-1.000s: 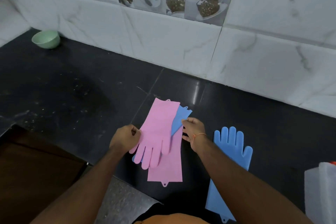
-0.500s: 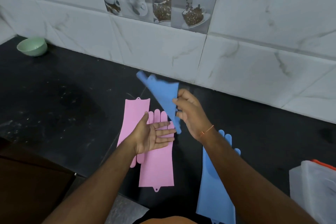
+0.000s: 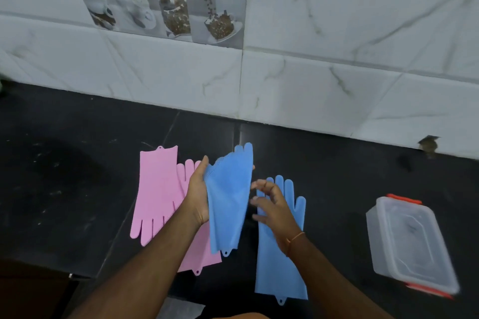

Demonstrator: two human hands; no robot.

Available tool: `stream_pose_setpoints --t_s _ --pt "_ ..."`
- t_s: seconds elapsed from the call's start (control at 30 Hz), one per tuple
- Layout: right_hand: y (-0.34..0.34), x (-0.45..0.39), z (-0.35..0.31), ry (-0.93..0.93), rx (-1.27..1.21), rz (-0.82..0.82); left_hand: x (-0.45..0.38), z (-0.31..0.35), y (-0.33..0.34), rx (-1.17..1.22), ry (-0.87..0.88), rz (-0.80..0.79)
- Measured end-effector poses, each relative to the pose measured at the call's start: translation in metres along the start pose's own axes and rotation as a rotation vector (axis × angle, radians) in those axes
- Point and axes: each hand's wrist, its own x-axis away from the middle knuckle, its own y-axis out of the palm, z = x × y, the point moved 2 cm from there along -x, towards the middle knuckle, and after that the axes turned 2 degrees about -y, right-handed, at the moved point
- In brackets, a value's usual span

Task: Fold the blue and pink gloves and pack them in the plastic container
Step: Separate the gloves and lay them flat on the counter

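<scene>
Blue glove [image 3: 226, 204], limp silicone, held aloft in left hand [image 3: 198, 195], right hand [image 3: 272, 204] spread empty beside it, plastic container [image 3: 412, 246] far right on table [image 3: 64, 176]: fold cuff to fingers squarely.

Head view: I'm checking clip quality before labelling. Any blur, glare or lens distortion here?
Head view: slight motion blur softens the right hand and the plastic container; the held blue glove stays fairly crisp. Wide-angle bending curves the wall tiles. Lighting is soft and even, with only faint sheen on the black counter.
</scene>
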Motion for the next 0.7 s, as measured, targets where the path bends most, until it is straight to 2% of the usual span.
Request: stream_pose_setpoints --t_s 0.07,0.17,0.23,0.3,0.4,0.47,0.57,0.7 --pt "-0.013 0.005 0.008 0.217 -0.230 0.000 -0.010 -0.014 0.005 -0.015 -0.042 0.085" --pt "-0.037 0.009 0.015 0.329 -0.318 -0.024 -0.020 -0.042 0.019 -0.073 -0.126 0.170" --pt "-0.049 0.014 0.019 0.324 -0.254 -0.078 -0.025 -0.059 0.032 -0.158 -0.183 0.156" --pt "-0.067 0.021 0.023 0.258 -0.174 -0.061 -0.034 -0.077 0.047 -0.317 -0.207 0.154" --pt "-0.096 0.029 0.031 0.108 -0.075 0.048 -0.054 -0.100 0.055 -0.674 -0.140 0.233" --pt "-0.118 0.034 0.037 0.042 -0.042 0.154 -0.066 -0.114 0.063 -0.896 -0.095 0.156" --pt "-0.153 0.041 0.047 0.038 0.089 0.328 -0.088 -0.136 0.060 -1.145 -0.011 0.097" --pt "-0.186 0.050 0.063 0.087 0.242 0.417 -0.107 -0.153 0.050 -1.335 0.131 0.124"
